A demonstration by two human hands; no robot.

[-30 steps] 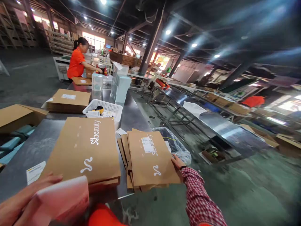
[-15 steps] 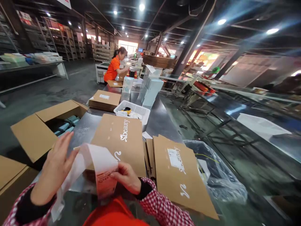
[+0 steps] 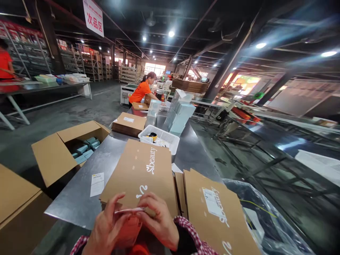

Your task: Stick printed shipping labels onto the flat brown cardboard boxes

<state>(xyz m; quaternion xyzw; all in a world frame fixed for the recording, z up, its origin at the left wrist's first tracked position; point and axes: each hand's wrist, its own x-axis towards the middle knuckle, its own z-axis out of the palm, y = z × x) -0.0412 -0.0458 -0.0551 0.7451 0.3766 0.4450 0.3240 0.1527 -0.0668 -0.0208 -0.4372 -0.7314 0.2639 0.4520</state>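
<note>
Near the table's front edge, my left hand (image 3: 107, 225) and my right hand (image 3: 159, 219) both pinch a folded strip of label paper (image 3: 129, 210) between thumbs and fingers. The paper's lower part hangs down and looks reddish. Just beyond my hands lies a stack of flat brown cartons (image 3: 140, 166) printed "beauty". To the right, more flat cartons (image 3: 204, 198) lean at a tilt, the front one bearing a white label (image 3: 212, 202). A single white label (image 3: 97, 184) lies on the metal table (image 3: 77, 194), left of the stack.
A white basket (image 3: 172, 141) holds yellow tape and papers. Behind it stand pale blue boxes (image 3: 182, 115). An open carton (image 3: 50, 156) with teal packs is at left, a plastic-lined bin (image 3: 268, 216) at right. A person in orange (image 3: 140, 92) works at the far end; another stands far left.
My left hand has come in from the left to the paper beside my right hand. The long strip is now gathered into a folded piece. The view has shifted, revealing the label on the table.
</note>
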